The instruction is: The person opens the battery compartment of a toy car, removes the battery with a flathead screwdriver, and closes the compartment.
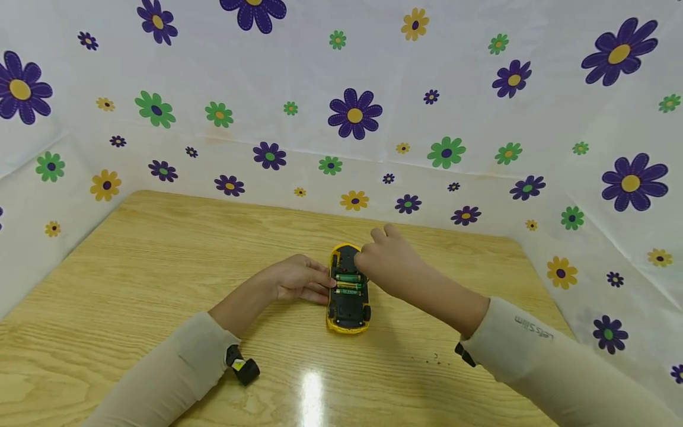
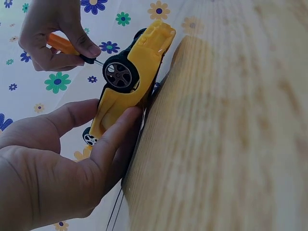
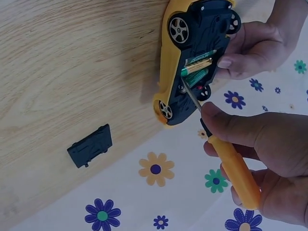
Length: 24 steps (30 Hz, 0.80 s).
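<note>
A yellow toy car (image 1: 349, 317) lies wheels-up on the table, its black underside showing. Several green-and-gold batteries (image 3: 197, 65) sit side by side in its uncovered battery compartment. My left hand (image 1: 299, 281) grips the car's side, thumb on the underside edge and fingers along the yellow body (image 2: 115, 108). An orange-handled screwdriver (image 3: 238, 175) is held in my right hand (image 1: 389, 261), thumb near the base of the shaft. In the right wrist view its metal tip reaches the compartment at the batteries' ends. The head view hides the screwdriver almost wholly behind the right hand.
A black battery cover (image 3: 90, 145) lies on the wooden table (image 1: 160, 267), apart from the car. Small dark specks (image 1: 437, 359) dot the table at the right. White flower-patterned cloth (image 1: 309, 71) stands behind the table and at its sides.
</note>
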Available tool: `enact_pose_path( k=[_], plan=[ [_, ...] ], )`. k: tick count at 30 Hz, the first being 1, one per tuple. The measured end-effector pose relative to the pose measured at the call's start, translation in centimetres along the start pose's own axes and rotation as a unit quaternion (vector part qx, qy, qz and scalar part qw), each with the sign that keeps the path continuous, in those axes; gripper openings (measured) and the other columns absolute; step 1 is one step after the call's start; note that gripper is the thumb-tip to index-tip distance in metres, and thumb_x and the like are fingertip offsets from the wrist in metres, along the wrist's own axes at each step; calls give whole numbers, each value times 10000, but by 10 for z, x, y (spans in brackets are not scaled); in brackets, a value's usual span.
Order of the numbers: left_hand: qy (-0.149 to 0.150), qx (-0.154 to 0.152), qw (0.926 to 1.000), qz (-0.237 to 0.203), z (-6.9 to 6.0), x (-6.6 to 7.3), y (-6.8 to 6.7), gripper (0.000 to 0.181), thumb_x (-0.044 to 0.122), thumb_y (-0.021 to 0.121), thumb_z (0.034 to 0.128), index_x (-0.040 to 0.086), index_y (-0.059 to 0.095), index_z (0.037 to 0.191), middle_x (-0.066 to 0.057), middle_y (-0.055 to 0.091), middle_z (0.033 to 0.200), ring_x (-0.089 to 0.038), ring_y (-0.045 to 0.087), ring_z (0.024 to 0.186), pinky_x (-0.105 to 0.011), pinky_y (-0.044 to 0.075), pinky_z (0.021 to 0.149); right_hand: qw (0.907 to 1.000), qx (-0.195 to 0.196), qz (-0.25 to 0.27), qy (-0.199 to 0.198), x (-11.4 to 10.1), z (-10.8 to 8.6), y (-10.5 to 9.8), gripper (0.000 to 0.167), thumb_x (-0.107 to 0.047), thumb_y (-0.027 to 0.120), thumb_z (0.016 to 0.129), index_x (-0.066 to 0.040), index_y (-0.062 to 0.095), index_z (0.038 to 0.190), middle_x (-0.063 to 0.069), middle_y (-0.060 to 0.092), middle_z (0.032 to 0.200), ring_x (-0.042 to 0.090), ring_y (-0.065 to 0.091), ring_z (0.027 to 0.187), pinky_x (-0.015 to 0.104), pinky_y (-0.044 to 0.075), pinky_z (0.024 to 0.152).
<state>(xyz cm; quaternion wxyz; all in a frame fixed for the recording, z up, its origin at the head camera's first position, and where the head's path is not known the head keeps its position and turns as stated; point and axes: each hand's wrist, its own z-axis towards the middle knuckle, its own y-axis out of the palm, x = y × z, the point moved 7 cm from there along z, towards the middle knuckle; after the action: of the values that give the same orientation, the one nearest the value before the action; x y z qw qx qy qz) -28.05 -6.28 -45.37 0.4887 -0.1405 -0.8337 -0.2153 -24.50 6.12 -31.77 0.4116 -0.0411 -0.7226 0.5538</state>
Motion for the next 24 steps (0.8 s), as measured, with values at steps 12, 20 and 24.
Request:
enact_pose_path(
  k=[12, 20, 24],
  plan=[
    [-27, -10, 10000, -56, 0, 2, 2, 338, -17, 662, 974, -107, 594, 1292, -176, 675, 1132, -274, 722, 963, -428, 614, 932, 9960, -259, 849, 60, 18, -4, 20, 254, -352, 877, 801, -180, 745, 934, -47, 725, 876, 207, 483, 740, 366, 444, 723],
    [45, 43, 10000, -23, 0, 3, 2, 348, -25, 667, 966, -118, 601, 1295, -205, 688, 1158, -283, 728, 961, -424, 625, 903, 9920, 305, 1227, 55, 22, -13, 22, 270, -337, 885, 783, -193, 657, 771, -81, 613, 731, 174, 396, 676, 318, 316, 658],
    [30, 84, 10000, -43, 0, 2, 2, 348, -26, 666, 968, -110, 603, 1299, -194, 691, 1150, -279, 731, 951, -424, 626, 901, 9891, 445, 1401, 96, 23, -16, 24, 315, -325, 877, 793, -198, 598, 716, -92, 542, 682, 166, 367, 660, 312, 270, 655]
  ],
)
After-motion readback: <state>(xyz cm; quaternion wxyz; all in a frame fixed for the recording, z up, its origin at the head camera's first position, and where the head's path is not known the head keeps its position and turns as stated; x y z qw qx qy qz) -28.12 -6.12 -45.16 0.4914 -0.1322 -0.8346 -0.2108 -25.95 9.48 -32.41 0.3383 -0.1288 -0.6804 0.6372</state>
